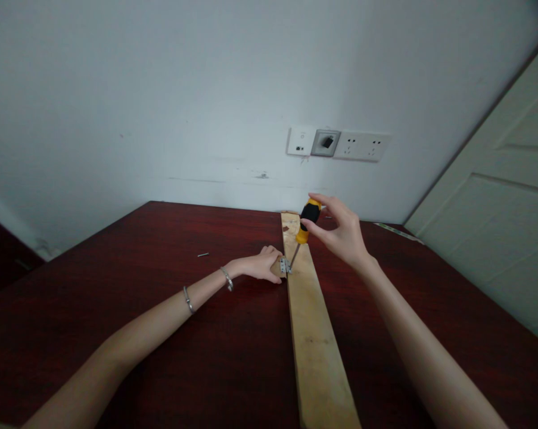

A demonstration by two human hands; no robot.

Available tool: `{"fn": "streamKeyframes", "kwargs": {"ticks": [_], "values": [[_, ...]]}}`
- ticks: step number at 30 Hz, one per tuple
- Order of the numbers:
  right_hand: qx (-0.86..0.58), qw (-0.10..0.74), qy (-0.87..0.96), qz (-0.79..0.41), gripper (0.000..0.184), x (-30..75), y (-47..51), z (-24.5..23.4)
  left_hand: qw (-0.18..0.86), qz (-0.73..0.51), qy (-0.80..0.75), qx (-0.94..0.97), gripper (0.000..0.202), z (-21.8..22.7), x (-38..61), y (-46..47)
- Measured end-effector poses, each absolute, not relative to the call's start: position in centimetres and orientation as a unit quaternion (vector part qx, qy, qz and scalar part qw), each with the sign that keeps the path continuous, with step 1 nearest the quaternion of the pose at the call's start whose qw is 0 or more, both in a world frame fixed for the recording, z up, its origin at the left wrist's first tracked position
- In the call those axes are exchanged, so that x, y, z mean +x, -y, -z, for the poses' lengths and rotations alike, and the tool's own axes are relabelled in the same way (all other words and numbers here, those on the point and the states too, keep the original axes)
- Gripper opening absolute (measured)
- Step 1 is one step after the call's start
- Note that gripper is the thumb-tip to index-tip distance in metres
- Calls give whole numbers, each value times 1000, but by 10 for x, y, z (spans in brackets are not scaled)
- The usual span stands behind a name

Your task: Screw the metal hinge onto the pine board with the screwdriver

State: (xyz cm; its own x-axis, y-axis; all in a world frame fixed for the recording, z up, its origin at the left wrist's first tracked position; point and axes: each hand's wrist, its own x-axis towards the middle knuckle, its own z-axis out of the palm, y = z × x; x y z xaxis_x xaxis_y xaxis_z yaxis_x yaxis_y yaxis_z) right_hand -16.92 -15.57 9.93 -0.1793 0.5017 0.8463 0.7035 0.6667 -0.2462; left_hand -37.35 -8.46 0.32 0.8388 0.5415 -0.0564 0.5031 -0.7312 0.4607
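Observation:
My right hand (344, 231) grips a yellow and black screwdriver (310, 213) by its handle, the shaft slanting down to the left. Its tip meets a small metal hinge (288, 267) at the left edge of a long wooden board (316, 333). Closed round a small wooden block (278, 268), my left hand (264, 265) holds it against the board's left side. One leaf of the hinge lies on the block, the other on the board. The screw head under the tip is too small to make out.
A loose screw (203, 255) lies on the dark red table (161, 250), left of my left hand. Behind the table rises a white wall with sockets (358, 146). A pale door (505, 196) stands at the right. A thin patterned strip (398, 232) lies near the table's back right corner.

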Motion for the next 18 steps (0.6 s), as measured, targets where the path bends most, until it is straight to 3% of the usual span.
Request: {"fn": "streamKeyframes", "kwargs": {"ticks": [11,18], "values": [[-402,438,798,101,51,-171,164,-106,241,-47,-272,930,58,0,-374,82],[-431,430,786,105,42,-173,164,-107,237,-37,-278,930,58,-4,-374,84]]}}
